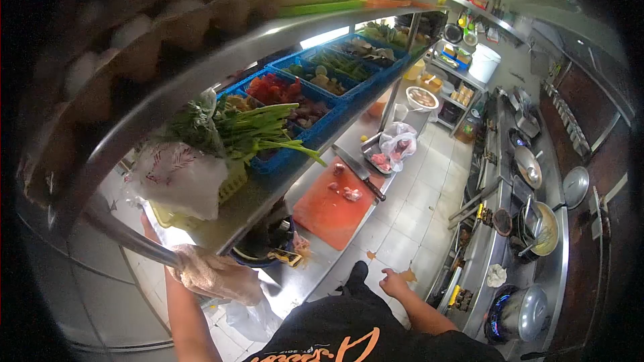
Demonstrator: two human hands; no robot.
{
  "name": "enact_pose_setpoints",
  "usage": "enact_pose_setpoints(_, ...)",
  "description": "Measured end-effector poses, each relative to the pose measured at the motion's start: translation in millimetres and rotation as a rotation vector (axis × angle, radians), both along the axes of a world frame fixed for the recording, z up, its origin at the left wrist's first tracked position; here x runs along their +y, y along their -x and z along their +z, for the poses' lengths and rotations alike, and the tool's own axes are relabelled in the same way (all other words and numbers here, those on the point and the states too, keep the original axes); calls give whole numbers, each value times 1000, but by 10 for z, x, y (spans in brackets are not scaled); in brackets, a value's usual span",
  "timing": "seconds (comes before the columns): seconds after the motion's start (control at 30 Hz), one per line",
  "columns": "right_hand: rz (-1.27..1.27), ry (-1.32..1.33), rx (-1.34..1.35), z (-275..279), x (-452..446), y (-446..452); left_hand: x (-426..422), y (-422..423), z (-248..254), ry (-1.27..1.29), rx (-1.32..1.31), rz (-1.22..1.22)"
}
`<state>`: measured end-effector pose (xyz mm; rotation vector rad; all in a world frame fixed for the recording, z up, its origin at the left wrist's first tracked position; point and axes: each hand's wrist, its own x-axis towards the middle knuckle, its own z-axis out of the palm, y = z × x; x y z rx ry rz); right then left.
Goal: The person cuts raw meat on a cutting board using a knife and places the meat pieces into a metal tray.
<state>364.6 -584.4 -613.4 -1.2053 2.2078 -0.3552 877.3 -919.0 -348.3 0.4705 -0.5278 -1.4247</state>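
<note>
My left arm reaches up past a beige cloth hanging on the shelf rail. The fingers of my left hand are hidden behind the rail and the shelf load. Near there, a white plastic bag and leafy green stalks lie over a yellow basket. My right hand hangs low above the tiled floor, its fingers curled in with nothing visible in them. On the counter, a red cutting board bears small pieces of raw meat and a large knife across its far edge.
Blue baskets of vegetables fill the shelf. A metal tray with meat and a plastic bag stands beyond the board. Along the right runs a stove with a lidded pot, a pan and a pot of liquid. Flames show.
</note>
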Motion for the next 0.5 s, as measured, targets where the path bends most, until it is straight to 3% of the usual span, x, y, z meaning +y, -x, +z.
enact_pose_setpoints(0.03, 2, 10, -3, 14, -27, 47, -14, -40, -9, 9, -3, -24)
enact_pose_setpoints(0.07, 0, 22, -5, 82, -73, 79, -212, -396, -389, 86, 2, -82)
enact_pose_setpoints(0.17, -10, 103, 26, 286, -251, 194, -77, -128, -88, -32, -17, 29)
enact_pose_setpoints(0.2, -10, 124, 6, 440, -343, 239, -87, -184, -147, 69, -47, -17)
enact_pose_setpoints(0.4, 160, 341, 37, 913, -1368, 824, 62, -770, -356, 182, -1156, 824)
enact_pose_setpoints(0.47, 244, 453, 123, 933, -1834, 1071, 474, -854, -290, 0, -1273, 1074)
enact_pose_setpoints(0.5, 294, 522, 175, 866, -2071, 1237, 799, -876, -89, -190, -1182, 1176)
